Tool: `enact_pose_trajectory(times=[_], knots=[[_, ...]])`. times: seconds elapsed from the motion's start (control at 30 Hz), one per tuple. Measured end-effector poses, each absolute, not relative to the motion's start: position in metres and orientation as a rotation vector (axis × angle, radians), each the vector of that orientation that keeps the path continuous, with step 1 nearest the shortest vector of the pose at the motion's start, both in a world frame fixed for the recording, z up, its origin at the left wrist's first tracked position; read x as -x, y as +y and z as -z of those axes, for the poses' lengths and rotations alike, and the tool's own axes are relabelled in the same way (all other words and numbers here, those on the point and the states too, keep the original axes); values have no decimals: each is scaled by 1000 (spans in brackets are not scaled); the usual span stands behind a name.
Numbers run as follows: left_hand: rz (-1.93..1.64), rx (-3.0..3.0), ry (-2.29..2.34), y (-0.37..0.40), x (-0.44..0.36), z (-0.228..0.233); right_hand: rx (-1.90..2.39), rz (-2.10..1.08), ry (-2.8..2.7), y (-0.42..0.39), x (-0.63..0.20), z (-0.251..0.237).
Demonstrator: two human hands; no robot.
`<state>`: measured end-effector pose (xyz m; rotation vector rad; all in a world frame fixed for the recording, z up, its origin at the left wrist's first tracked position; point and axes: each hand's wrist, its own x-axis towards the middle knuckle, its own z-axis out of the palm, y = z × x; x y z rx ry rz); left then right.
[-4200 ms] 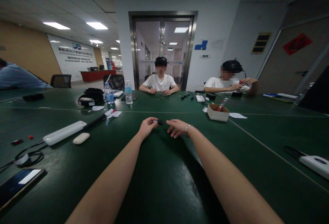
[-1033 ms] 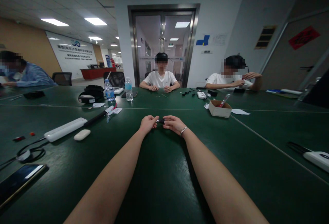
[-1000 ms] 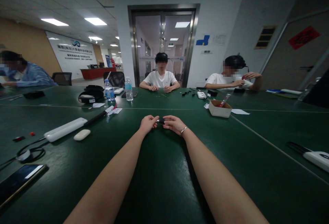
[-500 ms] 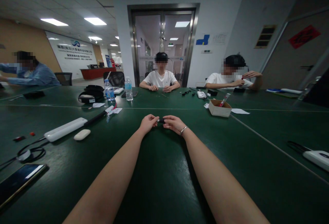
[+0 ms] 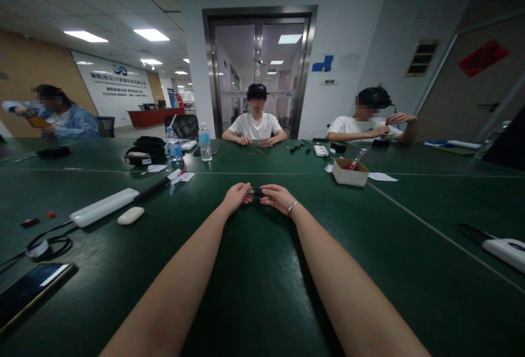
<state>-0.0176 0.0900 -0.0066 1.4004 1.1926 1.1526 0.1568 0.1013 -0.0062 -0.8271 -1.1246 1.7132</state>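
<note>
- Left hand point(image 5: 237, 197) & right hand point(image 5: 278, 197) meet at mid-counter w/ a small black part point(image 5: 256, 192) pinched between their fingertips; both hands closed on it, one per end, likely to steady or work it. Too small to tell what it is.
- The part sits just above the green counter point(image 5: 254, 291), forearms stretched out over the top, prob. for support.
- Bracelet point(image 5: 292, 208) on right wrist.
- 2 water bottles point(image 5: 173, 146) upright, side by side, far left-centre, well apart from the hands.
- 1 open cardboard box point(image 5: 349, 173) right of the hands w/ a red-tipped tool leaning out of it; 1 paper slip beside it.
- 1 long white device point(image 5: 104, 207) w/ black cable, 1 white oval case point(image 5: 130, 215) just beside it; 1 phone point(image 5: 30, 293) flat at near-left edge.
- 1 more white device point(image 5: 503, 249) at far right.
- 3 other people seated around the counter: 2 opposite in white tees w/ own hands on small items, 1 at far left in blue.
</note>
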Motion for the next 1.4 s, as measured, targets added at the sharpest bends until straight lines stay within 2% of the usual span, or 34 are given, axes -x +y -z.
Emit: enact_pose_trajectory(times=[1.4], knots=[[-1157,-1541,1160,92,17,13,826,-1714,-1122,97,-157,3]])
